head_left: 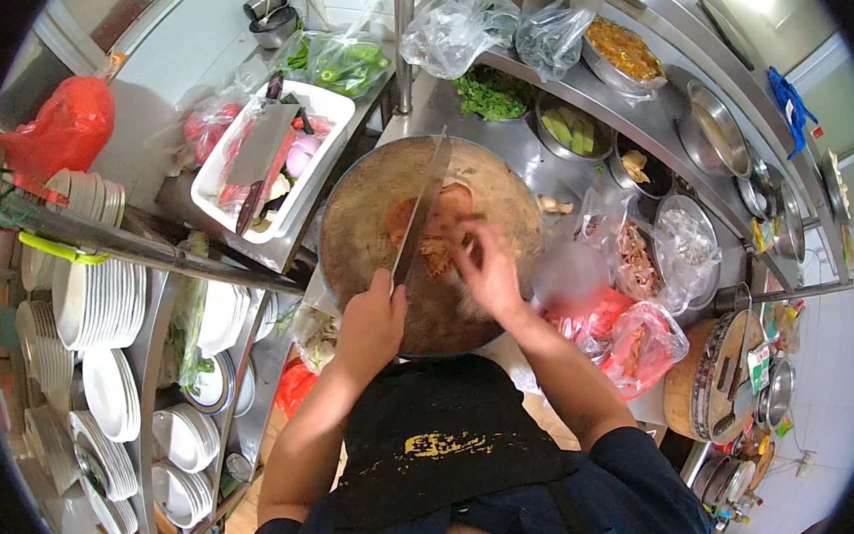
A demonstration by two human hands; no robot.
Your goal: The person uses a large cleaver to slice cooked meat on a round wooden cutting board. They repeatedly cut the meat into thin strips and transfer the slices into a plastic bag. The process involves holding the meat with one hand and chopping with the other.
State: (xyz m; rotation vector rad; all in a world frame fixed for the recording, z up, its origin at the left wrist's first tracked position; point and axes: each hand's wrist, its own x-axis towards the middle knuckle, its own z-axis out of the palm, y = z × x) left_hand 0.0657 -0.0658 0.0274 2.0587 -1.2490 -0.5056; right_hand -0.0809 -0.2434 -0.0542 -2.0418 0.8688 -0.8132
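Observation:
My left hand [371, 320] is wrapped round the handle of a long-bladed kitchen knife [427, 195]. Its blade points away from me, across a thick round wooden chopping block [354, 207]. Brownish cooked meat [438, 256] lies on the block, some of it under or beside the blade. Fingers of my right hand [488, 270] are bent and grip the meat's right edge, just right of the blade; their tips are slightly blurred. A paler flat piece of the meat [456, 200] shows beyond the knife.
At the far left a white tub [208, 189] holds vegetables, with a cleaver [259, 145] lying across it. Stacked white plates [99, 303] fill the left shelves. Bowls of cut greens [575, 133], bagged meat [635, 261] and red bags [592, 319] stand right of the block, under a steel shelf.

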